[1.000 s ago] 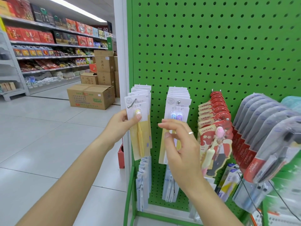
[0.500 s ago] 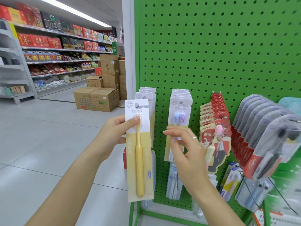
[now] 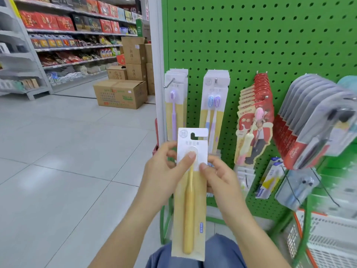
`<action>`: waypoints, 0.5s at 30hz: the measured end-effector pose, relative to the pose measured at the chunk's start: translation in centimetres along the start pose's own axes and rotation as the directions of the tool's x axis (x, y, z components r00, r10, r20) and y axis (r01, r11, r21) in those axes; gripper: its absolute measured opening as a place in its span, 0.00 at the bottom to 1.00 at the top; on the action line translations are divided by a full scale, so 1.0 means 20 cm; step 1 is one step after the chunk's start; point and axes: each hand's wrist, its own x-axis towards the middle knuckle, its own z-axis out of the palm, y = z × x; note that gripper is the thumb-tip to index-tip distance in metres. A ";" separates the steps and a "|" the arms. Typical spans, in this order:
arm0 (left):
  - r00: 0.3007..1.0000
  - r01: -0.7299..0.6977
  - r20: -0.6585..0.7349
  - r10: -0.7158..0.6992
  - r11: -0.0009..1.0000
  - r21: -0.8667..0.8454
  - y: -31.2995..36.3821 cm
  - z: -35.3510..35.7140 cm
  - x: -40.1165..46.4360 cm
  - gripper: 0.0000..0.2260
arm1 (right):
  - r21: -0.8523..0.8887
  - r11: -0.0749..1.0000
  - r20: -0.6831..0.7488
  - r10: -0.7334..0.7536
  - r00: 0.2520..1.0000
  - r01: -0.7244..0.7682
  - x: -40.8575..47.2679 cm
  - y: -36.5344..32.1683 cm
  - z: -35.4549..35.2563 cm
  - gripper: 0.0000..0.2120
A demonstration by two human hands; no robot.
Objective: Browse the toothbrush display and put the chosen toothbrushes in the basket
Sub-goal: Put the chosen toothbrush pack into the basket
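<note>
A yellow toothbrush on a white and yellow card point(image 3: 190, 206) is upright in front of me, off its hook. My left hand point(image 3: 164, 175) grips the card's left edge, thumb pressed on the blister over the brush head. My right hand point(image 3: 220, 178) pinches the right edge, thumb on the front. On the green pegboard point(image 3: 251, 35) hang purple toothbrush packs point(image 3: 174, 105), two-brush packs point(image 3: 213, 105), red packs point(image 3: 255, 120) and grey packs point(image 3: 313, 117). A white basket with an orange rim point(image 3: 328, 240) sits at the lower right.
More small packs point(image 3: 270, 176) hang low on the pegboard. Cardboard boxes point(image 3: 119, 93) stand on the tiled floor point(image 3: 58, 151) to the left, with stocked shelves point(image 3: 67, 35) behind. My blue-clad knee point(image 3: 218, 250) shows at the bottom.
The yellow toothbrush card came off the hook and moved down toward me. My right hand left the two-brush packs and took hold of the card's right edge.
</note>
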 end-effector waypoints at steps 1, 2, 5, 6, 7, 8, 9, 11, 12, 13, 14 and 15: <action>0.995 -0.027 -0.093 0.039 0.992 0.121 -0.05 0.03 -0.04 0.13 | -0.040 0.999 -0.030 -0.018 0.999 0.017 -0.04 0.04 -0.01 0.11; 0.985 -0.055 -0.147 0.087 0.977 0.208 -0.08 0.05 -0.08 0.12 | -0.099 0.994 -0.056 -0.048 0.997 0.043 -0.07 0.08 -0.03 0.11; 0.985 -0.062 -0.134 0.108 0.949 0.308 -0.13 0.14 -0.22 0.09 | -0.261 0.960 -0.089 -0.126 0.988 0.099 -0.19 0.18 -0.06 0.12; 0.988 -0.051 -0.122 0.097 0.940 0.336 -0.14 0.17 -0.26 0.10 | -0.286 0.951 -0.091 -0.146 0.985 0.114 -0.22 0.21 -0.07 0.12; 0.986 -0.057 -0.120 0.111 0.921 0.386 -0.16 0.19 -0.29 0.12 | -0.314 0.941 -0.089 -0.161 0.983 0.126 -0.25 0.22 -0.07 0.12; 0.982 -0.077 -0.121 0.145 0.892 0.445 -0.18 0.21 -0.32 0.14 | -0.350 0.927 -0.082 -0.172 0.982 0.133 -0.28 0.24 -0.09 0.12; 0.976 -0.101 -0.117 0.182 0.862 0.497 -0.20 0.22 -0.35 0.15 | -0.383 0.913 -0.073 -0.182 0.980 0.141 -0.30 0.25 -0.10 0.12; 0.974 -0.120 -0.102 0.203 0.840 0.529 -0.24 0.24 -0.39 0.15 | -0.402 0.904 -0.060 -0.183 0.981 0.144 -0.35 0.28 -0.12 0.12; 0.976 -0.120 -0.094 0.195 0.850 0.513 -0.25 0.25 -0.41 0.15 | -0.410 0.901 -0.049 -0.175 0.983 0.140 -0.36 0.30 -0.13 0.12; 0.980 -0.113 -0.087 0.178 0.865 0.489 -0.27 0.27 -0.43 0.16 | -0.424 0.896 -0.040 -0.163 0.986 0.131 -0.38 0.31 -0.15 0.13; 0.984 -0.103 -0.081 0.158 0.877 0.469 -0.28 0.28 -0.45 0.15 | -0.437 0.892 -0.035 -0.149 0.988 0.119 -0.39 0.32 -0.17 0.14; 0.987 -0.092 -0.077 0.142 0.885 0.457 -0.29 0.29 -0.46 0.15 | -0.439 0.892 -0.030 -0.138 0.990 0.111 -0.40 0.34 -0.19 0.15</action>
